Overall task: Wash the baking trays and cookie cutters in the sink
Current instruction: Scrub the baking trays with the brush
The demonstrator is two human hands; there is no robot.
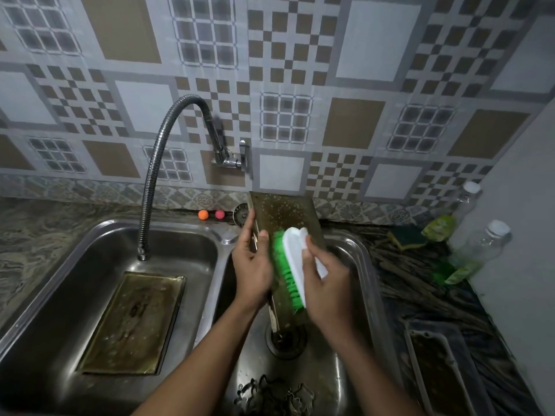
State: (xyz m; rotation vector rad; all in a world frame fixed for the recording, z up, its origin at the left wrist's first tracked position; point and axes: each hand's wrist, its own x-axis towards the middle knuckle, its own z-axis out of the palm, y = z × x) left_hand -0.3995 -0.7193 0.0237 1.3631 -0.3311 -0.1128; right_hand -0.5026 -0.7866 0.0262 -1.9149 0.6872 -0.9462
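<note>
A heap of dark cookie cutters is seen nearest, lying in the right basin of a steel sink. On the counter to the right, a soiled baking tray is laid flat. Above the drain, a spotted baking tray is held on end; its left edge is gripped by the left hand, thumb in front. A white scrubbing brush is clasped by the curled fingers of the right hand, its green bristles pressed against the tray's face. A further tray is lying flat in the left basin, below a flexible tap. A sponge and two clear bottles are set by the tiled wall
</note>
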